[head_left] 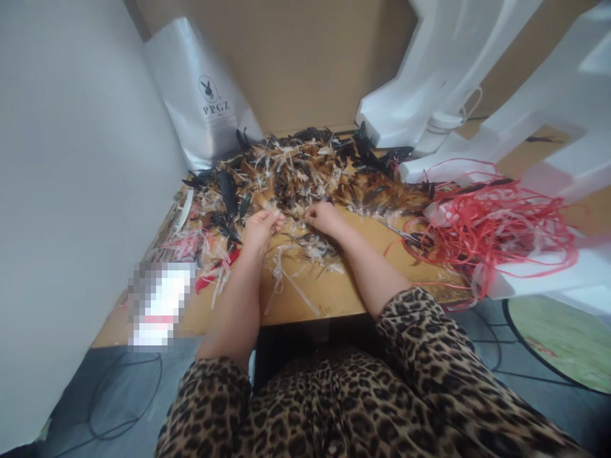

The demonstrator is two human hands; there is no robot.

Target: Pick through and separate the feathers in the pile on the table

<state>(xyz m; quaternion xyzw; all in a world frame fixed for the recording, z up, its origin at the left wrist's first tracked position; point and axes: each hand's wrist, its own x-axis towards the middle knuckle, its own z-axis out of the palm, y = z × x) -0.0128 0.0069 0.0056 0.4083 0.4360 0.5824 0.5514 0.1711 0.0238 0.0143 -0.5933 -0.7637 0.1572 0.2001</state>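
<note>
A wide heap of brown, black and whitish feathers (300, 168) covers the back of the wooden table (291, 299). At its front edge my left hand (262, 228) is closed, thumb and fingers pinched together; what they hold is too small to make out. Just to the right, my right hand (325, 219) is also closed with curled fingers over the feathers, its fingertips partly hidden. A smaller bunch of pale feathers (317, 249) lies below my hands. Thin white ribbon strips (281, 280) rest on the tabletop nearer to me.
Tangled red ribbon (501, 229) is piled at the right, with scissors (405, 235) beside it. A silver-white bag (195, 95) stands at the back left. Pink and white strips (191, 245) lie at the left. A round green stool top (568, 340) shows at lower right.
</note>
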